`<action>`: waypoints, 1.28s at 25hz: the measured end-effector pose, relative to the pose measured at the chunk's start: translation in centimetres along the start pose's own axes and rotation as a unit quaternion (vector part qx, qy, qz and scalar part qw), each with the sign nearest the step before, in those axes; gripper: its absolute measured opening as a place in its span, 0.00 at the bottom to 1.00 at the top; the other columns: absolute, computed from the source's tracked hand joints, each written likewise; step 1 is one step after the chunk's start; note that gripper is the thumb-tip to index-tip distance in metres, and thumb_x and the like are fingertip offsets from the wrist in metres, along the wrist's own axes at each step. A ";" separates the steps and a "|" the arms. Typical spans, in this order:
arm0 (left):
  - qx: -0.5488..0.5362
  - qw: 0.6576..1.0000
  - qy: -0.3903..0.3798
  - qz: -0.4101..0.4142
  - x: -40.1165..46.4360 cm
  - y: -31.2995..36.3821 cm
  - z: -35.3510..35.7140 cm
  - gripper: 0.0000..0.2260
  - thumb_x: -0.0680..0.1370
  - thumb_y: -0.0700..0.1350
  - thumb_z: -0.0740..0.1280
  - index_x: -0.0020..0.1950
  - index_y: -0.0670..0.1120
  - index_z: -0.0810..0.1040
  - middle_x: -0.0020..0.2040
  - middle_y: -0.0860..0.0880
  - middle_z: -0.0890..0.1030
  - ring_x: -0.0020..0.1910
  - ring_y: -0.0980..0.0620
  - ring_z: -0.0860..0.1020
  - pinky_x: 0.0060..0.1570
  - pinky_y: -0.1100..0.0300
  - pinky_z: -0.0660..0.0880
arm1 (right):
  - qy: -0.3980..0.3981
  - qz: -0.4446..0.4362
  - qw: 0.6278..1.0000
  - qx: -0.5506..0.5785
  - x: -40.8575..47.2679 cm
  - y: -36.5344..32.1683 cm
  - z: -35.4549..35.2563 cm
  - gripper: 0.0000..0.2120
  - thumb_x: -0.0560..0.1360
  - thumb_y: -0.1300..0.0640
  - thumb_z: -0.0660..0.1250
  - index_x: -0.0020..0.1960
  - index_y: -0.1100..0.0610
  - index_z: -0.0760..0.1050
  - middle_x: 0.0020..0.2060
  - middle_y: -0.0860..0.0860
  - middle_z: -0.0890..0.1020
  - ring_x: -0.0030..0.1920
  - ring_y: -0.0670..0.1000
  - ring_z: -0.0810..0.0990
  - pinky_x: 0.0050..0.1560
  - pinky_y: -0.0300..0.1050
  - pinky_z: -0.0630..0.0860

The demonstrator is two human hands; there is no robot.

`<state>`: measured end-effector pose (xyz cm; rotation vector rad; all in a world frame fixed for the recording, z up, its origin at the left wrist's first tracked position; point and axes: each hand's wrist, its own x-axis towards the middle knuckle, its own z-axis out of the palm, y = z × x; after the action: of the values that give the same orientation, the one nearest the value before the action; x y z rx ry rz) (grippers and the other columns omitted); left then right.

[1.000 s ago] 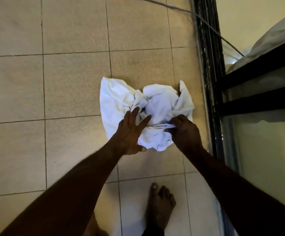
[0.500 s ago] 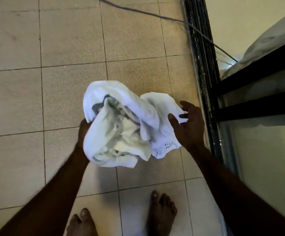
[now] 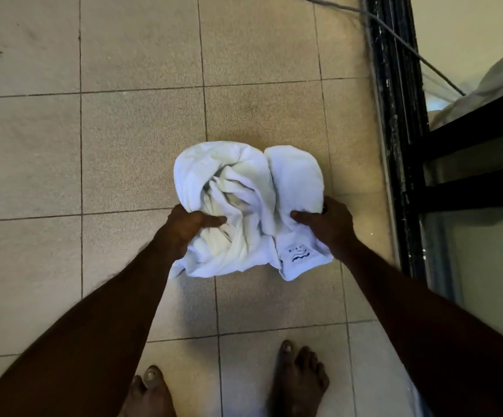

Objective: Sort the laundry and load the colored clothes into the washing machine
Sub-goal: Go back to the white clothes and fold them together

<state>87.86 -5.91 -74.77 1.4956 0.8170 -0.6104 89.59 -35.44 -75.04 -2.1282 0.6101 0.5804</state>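
Note:
A bundle of white towels (image 3: 244, 206) is held above the beige tiled floor (image 3: 123, 145), rolled and crumpled, with a small blue emblem on its lower right corner. My left hand (image 3: 187, 227) grips the bundle's left side, thumb pressed into the folds. My right hand (image 3: 328, 224) grips the right side, thumb on top of the cloth. No washing machine and no colored clothes are in view.
A black metal door frame (image 3: 394, 130) runs along the right, with glass and pale bedding (image 3: 490, 73) behind it. A thin cord (image 3: 394, 34) crosses the top right. My two bare feet (image 3: 298, 380) stand at the bottom edge.
The white bundle lay on the floor under both hands a second ago. It was scooped up and gathered, and both hands now grip it at its sides.

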 end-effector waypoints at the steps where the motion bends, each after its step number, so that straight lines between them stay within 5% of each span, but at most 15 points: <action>1: -0.011 0.999 -0.017 -0.026 -0.5 0.5 0.2 0.32 0.54 0.38 0.84 0.57 0.46 0.81 0.54 0.46 0.86 0.52 0.47 0.84 0.53 0.46 0.81 | 0.005 -0.046 0.999 0.019 -1.3 -1.3 0.0 0.24 0.65 0.51 0.82 0.58 0.57 0.80 0.49 0.51 0.85 0.49 0.49 0.83 0.49 0.42 0.75; 4: -0.074 0.995 -0.065 -0.021 -3.3 2.2 0.2 0.33 0.54 0.32 0.79 0.59 0.38 0.80 0.56 0.37 0.84 0.55 0.36 0.82 0.58 0.36 0.78 | 0.090 -0.183 0.976 0.070 -6.6 -5.5 -1.5 0.14 0.65 0.49 0.79 0.45 0.49 0.75 0.40 0.47 0.81 0.39 0.41 0.79 0.42 0.36 0.71; 6: -0.127 0.986 -0.103 -0.011 -6.3 3.3 -0.4 0.33 0.53 0.31 0.76 0.59 0.34 0.77 0.55 0.34 0.82 0.53 0.34 0.82 0.54 0.40 0.79 | 0.127 -0.224 0.961 0.098 -10.3 -7.8 -3.2 0.16 0.65 0.44 0.77 0.45 0.43 0.72 0.50 0.55 0.79 0.48 0.49 0.80 0.49 0.42 0.74; 10: -0.234 0.959 -0.158 0.011 -12.8 5.6 -1.1 0.22 0.52 0.33 0.73 0.46 0.38 0.83 0.41 0.41 0.86 0.39 0.43 0.85 0.38 0.54 0.82 | -0.085 -0.206 0.938 0.265 -16.3 -11.5 -6.5 0.16 0.71 0.43 0.77 0.51 0.50 0.77 0.52 0.55 0.83 0.53 0.55 0.83 0.55 0.53 0.79; 13: -0.282 0.946 -0.159 0.022 -18.5 8.1 -2.3 0.25 0.44 0.41 0.84 0.39 0.41 0.87 0.39 0.43 0.87 0.37 0.47 0.86 0.36 0.57 0.82 | -0.129 -0.195 0.912 0.338 -19.2 -14.7 -8.1 0.29 0.76 0.46 0.73 0.73 0.51 0.69 0.62 0.56 0.82 0.64 0.58 0.81 0.64 0.56 0.78; 15: -0.330 0.927 -0.175 0.026 -21.9 9.5 -3.0 0.30 0.46 0.46 0.87 0.45 0.42 0.88 0.44 0.41 0.87 0.44 0.44 0.86 0.44 0.52 0.83 | -0.082 -0.222 0.926 0.294 -20.2 -17.2 -8.6 0.36 0.74 0.53 0.74 0.78 0.49 0.63 0.63 0.57 0.80 0.64 0.58 0.80 0.65 0.59 0.78; 17: -0.389 0.905 -0.169 0.033 -24.8 11.0 -3.2 0.37 0.49 0.47 0.87 0.56 0.42 0.85 0.55 0.38 0.84 0.56 0.39 0.82 0.62 0.42 0.77 | -0.079 -0.244 0.946 0.197 -21.1 -19.4 -8.8 0.40 0.68 0.49 0.77 0.76 0.50 0.63 0.72 0.57 0.72 0.72 0.57 0.74 0.70 0.63 0.73; 21: -0.513 0.828 -0.224 0.047 -30.1 15.7 -3.8 0.42 0.65 0.58 0.79 0.73 0.41 0.71 0.73 0.38 0.72 0.73 0.37 0.69 0.75 0.38 0.59 | -0.258 -0.216 0.927 0.166 -24.3 -24.4 -10.2 0.52 0.64 0.37 0.81 0.80 0.47 0.59 0.77 0.46 0.70 0.76 0.47 0.69 0.77 0.55 0.66; 24: -0.489 0.847 -0.190 0.084 -33.3 18.6 -4.8 0.41 0.68 0.58 0.77 0.76 0.43 0.67 0.74 0.37 0.70 0.73 0.36 0.68 0.73 0.40 0.64 | -0.295 -0.248 0.908 0.166 -26.5 -28.1 -11.2 0.48 0.68 0.42 0.80 0.80 0.47 0.59 0.74 0.45 0.74 0.74 0.48 0.73 0.69 0.40 0.72; 28: -0.435 0.881 -0.074 0.168 -37.3 20.7 -7.6 0.53 0.60 0.48 0.83 0.78 0.41 0.58 0.71 0.33 0.71 0.70 0.32 0.71 0.66 0.39 0.73 | -0.304 -0.306 0.888 0.159 -30.4 -32.8 -11.7 0.46 0.68 0.44 0.81 0.79 0.43 0.61 0.74 0.47 0.73 0.74 0.52 0.72 0.72 0.46 0.70; 32: -0.342 0.905 -0.037 0.249 -42.1 22.3 -12.4 0.34 0.64 0.47 0.80 0.67 0.37 0.75 0.64 0.34 0.79 0.63 0.37 0.78 0.61 0.43 0.77 | -0.338 -0.314 0.865 0.196 -34.7 -37.0 -10.8 0.38 0.62 0.48 0.85 0.69 0.39 0.75 0.62 0.48 0.84 0.64 0.50 0.82 0.63 0.45 0.79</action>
<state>78.75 1.12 -26.90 0.9552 0.4772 0.0222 86.96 -16.63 -26.80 -1.4583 -0.3371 0.6940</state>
